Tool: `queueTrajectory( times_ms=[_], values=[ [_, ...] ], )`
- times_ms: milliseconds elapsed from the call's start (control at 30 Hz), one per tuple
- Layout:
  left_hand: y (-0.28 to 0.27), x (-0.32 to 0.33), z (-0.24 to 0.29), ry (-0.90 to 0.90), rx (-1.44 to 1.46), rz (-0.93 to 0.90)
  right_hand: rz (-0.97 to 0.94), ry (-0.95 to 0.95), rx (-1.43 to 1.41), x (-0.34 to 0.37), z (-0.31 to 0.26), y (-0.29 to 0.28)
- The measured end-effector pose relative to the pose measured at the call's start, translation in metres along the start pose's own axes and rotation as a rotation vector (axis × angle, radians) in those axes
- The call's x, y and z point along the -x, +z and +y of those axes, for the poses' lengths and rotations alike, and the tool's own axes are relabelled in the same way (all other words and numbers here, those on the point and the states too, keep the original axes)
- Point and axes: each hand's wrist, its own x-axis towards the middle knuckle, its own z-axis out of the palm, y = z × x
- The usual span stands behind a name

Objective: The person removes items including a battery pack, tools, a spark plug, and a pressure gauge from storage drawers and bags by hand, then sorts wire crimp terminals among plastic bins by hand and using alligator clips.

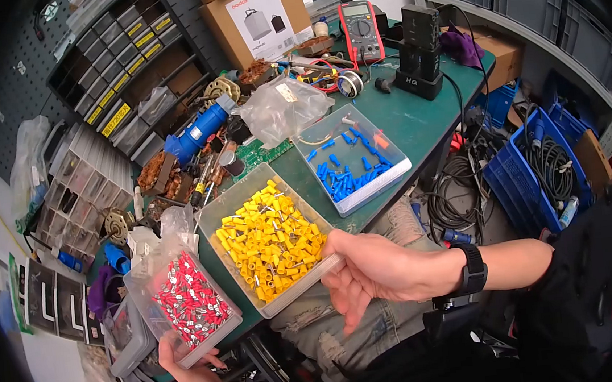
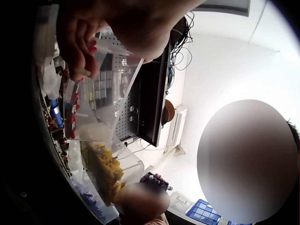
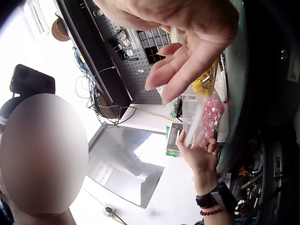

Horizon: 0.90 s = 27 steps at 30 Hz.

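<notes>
In the head view, my left hand [image 1: 194, 372] grips the near end of a clear box of red terminals [image 1: 192, 299], its fingers under the box. To the right stands a clear box of yellow terminals [image 1: 270, 241]. My right hand [image 1: 378, 268] touches that box's near right corner with the thumb side, while the other fingers hang loosely below the rim. A third clear box, with blue terminals [image 1: 352, 176], sits behind on the green table [image 1: 420, 126]. The right wrist view shows my left hand [image 3: 201, 157] at the red terminals' box [image 3: 211, 117].
Behind the boxes lie a plastic bag [image 1: 284, 109], a blue cylinder [image 1: 203, 134] and loose parts. A red multimeter [image 1: 360, 32] and black chargers [image 1: 419, 65] stand farther back. Drawer units [image 1: 123, 54] are at left; a blue crate [image 1: 523, 179] with cables is at right.
</notes>
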Motion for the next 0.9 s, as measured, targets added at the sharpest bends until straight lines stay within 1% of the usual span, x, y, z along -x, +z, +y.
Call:
queueTrajectory(
  times_ms=[67, 200, 267, 333, 400, 467, 500, 533, 567, 600, 667, 733, 767, 800, 900],
  values=[
    [-0.017, -0.008, -0.004, -0.031, 0.035, -0.184, 0.012, -0.015, -0.005, -0.004, 0.001, -0.003],
    [-0.008, -0.002, 0.005, -0.003, 0.064, -0.174, 0.062, -0.01, -0.023, -0.02, 0.006, -0.009],
    [-0.004, 0.0, 0.007, 0.011, 0.088, -0.209, 0.079, -0.004, -0.033, -0.022, 0.007, -0.01],
    [0.0, 0.003, 0.009, -0.009, 0.094, -0.211, 0.041, 0.013, 0.084, -0.022, 0.004, -0.012],
    [0.004, 0.007, 0.011, -0.028, 0.101, -0.21, 0.013, 0.05, 0.13, -0.012, -0.004, -0.014],
    [0.008, 0.011, 0.013, -0.039, 0.107, -0.258, -0.016, 0.088, 0.18, -0.002, -0.007, -0.02],
    [0.009, 0.012, 0.013, -0.041, 0.111, -0.253, 0.079, 0.042, 0.261, 0.003, -0.008, -0.025],
    [0.01, 0.013, 0.013, -0.046, 0.134, -0.296, 0.174, -0.005, 0.343, 0.007, -0.008, -0.03],
    [0.011, 0.014, 0.013, -0.05, 0.158, -0.34, 0.255, -0.082, 0.341, 0.009, -0.008, -0.037],
    [0.017, 0.017, 0.015, -0.051, 0.161, -0.335, 0.326, -0.138, 0.322, 0.011, -0.009, -0.047],
    [0.029, 0.025, 0.02, -0.044, 0.179, -0.229, 0.466, -0.224, 0.298, 0.018, -0.019, -0.06],
    [0.028, 0.026, 0.016, -0.05, 0.21, -0.256, 0.536, -0.288, 0.339, 0.021, -0.03, -0.07],
    [0.028, 0.026, 0.015, -0.056, 0.24, -0.288, 0.588, -0.363, 0.354, 0.019, -0.031, -0.073],
    [0.028, 0.027, 0.016, -0.052, 0.234, -0.294, 0.587, -0.367, 0.345, 0.016, -0.032, -0.077],
    [0.031, 0.029, 0.016, -0.059, 0.223, -0.286, 0.642, -0.468, 0.313, 0.012, -0.031, -0.081]
  ],
)
